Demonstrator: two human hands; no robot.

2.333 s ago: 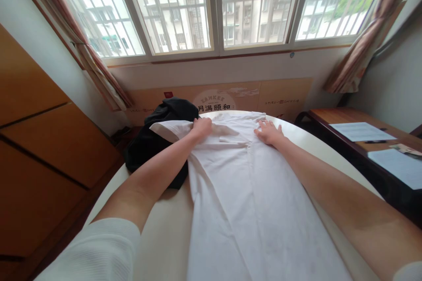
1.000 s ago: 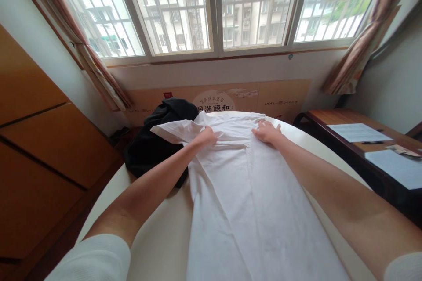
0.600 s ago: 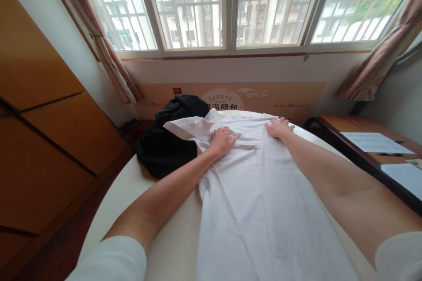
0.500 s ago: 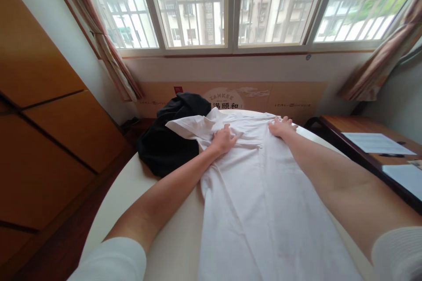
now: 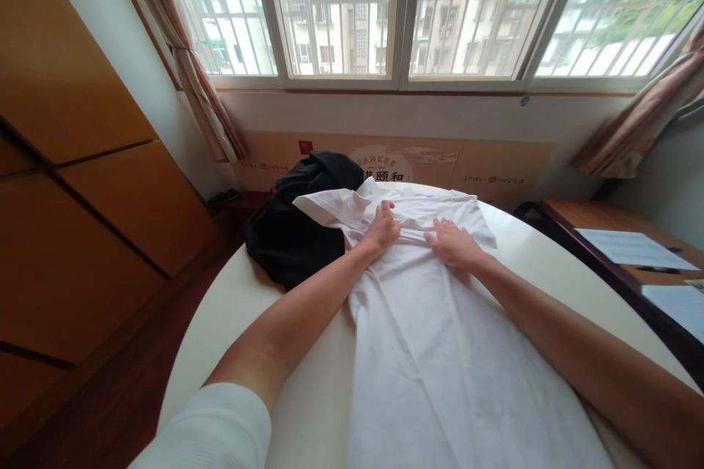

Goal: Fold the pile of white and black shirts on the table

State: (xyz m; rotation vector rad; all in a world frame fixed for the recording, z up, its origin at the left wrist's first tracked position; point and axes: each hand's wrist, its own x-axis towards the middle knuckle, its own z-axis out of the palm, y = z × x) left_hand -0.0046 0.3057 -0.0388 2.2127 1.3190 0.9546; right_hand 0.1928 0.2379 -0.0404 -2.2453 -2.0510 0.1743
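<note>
1. Right, the long white cotton garment (image 5: pixel 440 366) lies lengthwise down the round worktop (image 5: pixel 555 264), and its lower length is flat and smooth: that stretch looks done.
2. The top end is where the rumpling remains! Creases bunch between the hands, and a white flap (image 5: pixel 324 207) lies across a black cloth bundle (image 5: pixel 294 231).
3. The left grip (image 5: pixel 382 229) is on the fabric, fingers curled down; pinching or just pressing, I can't tell. The right grip (image 5: pixel 452 245) is open, palm flat, just beside it.
4. Edges now: the garment's lower end runs out of view, with worktop showing on both sides, more on the right.
5. Further out, a wooden desk (image 5: pixel 572 216) carries papers (image 5: pixel 632 248) on the right; wooden wardrobe doors (image 5: pixel 93 161) stand on the left.
</note>
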